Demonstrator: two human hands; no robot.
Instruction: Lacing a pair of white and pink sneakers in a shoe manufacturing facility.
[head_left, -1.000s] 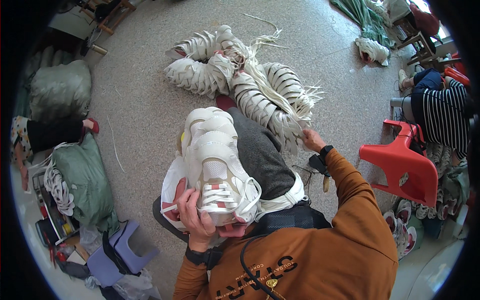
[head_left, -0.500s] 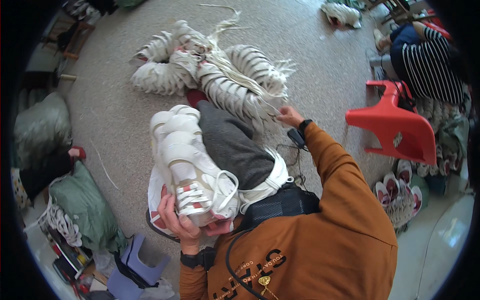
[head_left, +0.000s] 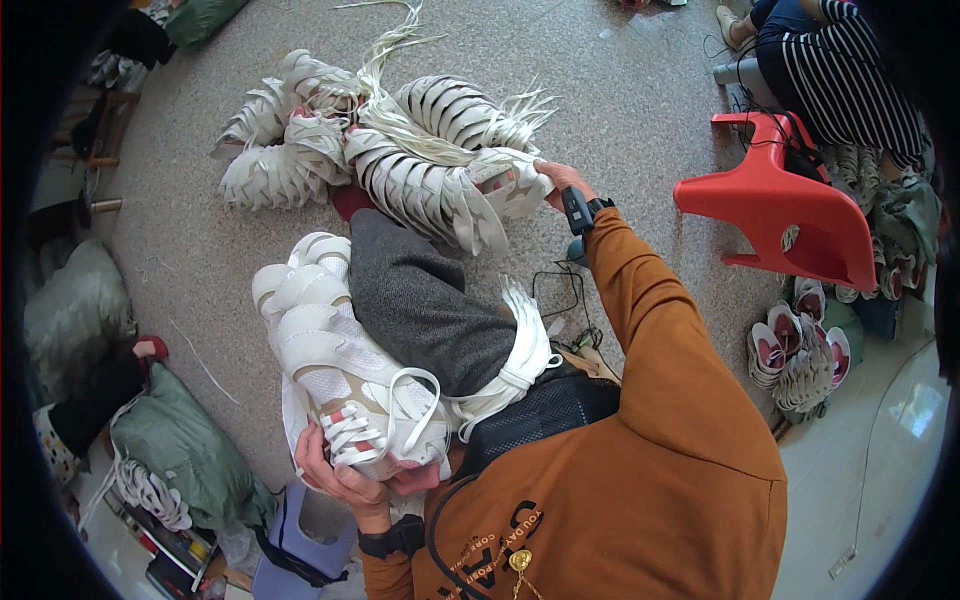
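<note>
A nested stack of white shoe uppers (head_left: pixel 310 330) rests along my left thigh, its nearest one laced, with a loop of lace standing up. My left hand (head_left: pixel 345 475) is closed around the near end of that stack, by the pink lining. My arm stretches out to the floor pile, where my right hand (head_left: pixel 565 183) grips a white shoe upper (head_left: pixel 515 185) at the end of a long curved row; its fingertips are partly hidden. Loose white laces (head_left: pixel 405 130) trail over the pile. A bundle of white laces (head_left: pixel 520 350) is tied around my grey trouser leg (head_left: pixel 420 290).
A red plastic stool (head_left: pixel 770 210) stands at the right, near a person in a striped top (head_left: pixel 850 85). More shoe uppers (head_left: pixel 800 350) are stacked below it. On the left are a green sack (head_left: pixel 190 440) and a lilac stool (head_left: pixel 300 540). Black cables (head_left: pixel 565 290) lie beside my leg.
My right hand has gone from pinching lace strands to gripping an upper at the row's end. The view has shifted; my left hand keeps its hold on the stack.
</note>
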